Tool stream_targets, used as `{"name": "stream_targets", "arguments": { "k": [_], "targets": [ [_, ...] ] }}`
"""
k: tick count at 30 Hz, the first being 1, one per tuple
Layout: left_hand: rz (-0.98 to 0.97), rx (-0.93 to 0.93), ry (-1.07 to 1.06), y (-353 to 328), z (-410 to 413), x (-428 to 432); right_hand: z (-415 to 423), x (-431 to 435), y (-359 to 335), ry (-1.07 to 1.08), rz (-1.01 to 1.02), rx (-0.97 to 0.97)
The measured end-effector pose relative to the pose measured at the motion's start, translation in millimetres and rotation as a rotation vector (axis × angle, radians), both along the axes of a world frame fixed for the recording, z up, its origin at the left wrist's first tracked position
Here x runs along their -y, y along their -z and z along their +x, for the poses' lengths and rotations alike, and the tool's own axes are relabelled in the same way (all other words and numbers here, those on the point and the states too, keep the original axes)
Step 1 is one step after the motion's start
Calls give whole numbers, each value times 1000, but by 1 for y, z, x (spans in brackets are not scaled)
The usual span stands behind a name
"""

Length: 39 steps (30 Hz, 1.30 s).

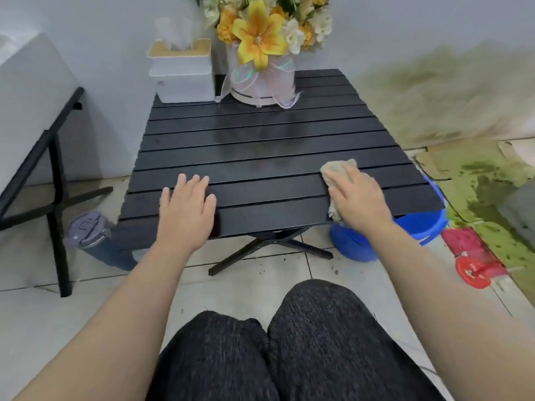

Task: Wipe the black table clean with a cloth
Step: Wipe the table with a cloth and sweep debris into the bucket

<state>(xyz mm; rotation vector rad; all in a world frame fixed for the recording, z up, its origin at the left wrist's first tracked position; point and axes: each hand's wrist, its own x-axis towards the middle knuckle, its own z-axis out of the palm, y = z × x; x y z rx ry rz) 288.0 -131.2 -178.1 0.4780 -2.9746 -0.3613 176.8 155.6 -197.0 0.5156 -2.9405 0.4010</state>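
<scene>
Fingers (353, 180) press cloth (333, 170); lid (472, 272) apparently lettered.

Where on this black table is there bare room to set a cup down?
The table is bare across its middle slats, between the tissue box and flower box at the back and the left hand and right hand in front. The back left is crowded.

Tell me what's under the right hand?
A beige cloth lies under the right hand, flat on the black table. Its edges stick out; the hand covers its middle.
</scene>
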Motion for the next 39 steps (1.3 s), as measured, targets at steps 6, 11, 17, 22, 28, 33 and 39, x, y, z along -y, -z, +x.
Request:
{"name": "stream_targets", "arguments": {
  "k": [6,11,17,22,28,33,39],
  "targets": [
    [-29,77,219,9,-47,-79,-28,-52,0,366,15,31],
    [-89,146,208,17,-47,-73,19,57,5,-76,69,-1],
    [-88,140,192,17,-50,-75,-2,-18,-17,-240,47,-90],
    [-56,146,187,17,-51,-77,-51,-113,-4,299,-39,111],
    [-57,151,180,17,-52,-77,-5,15,1,37,107,-47],
    [-24,158,168,15,-54,-75,-6,6,-4,-312,6,-14],
    [-68,-15,119,0,-87,-67,-98,-67,-6,219,30,161]
  ]
}}
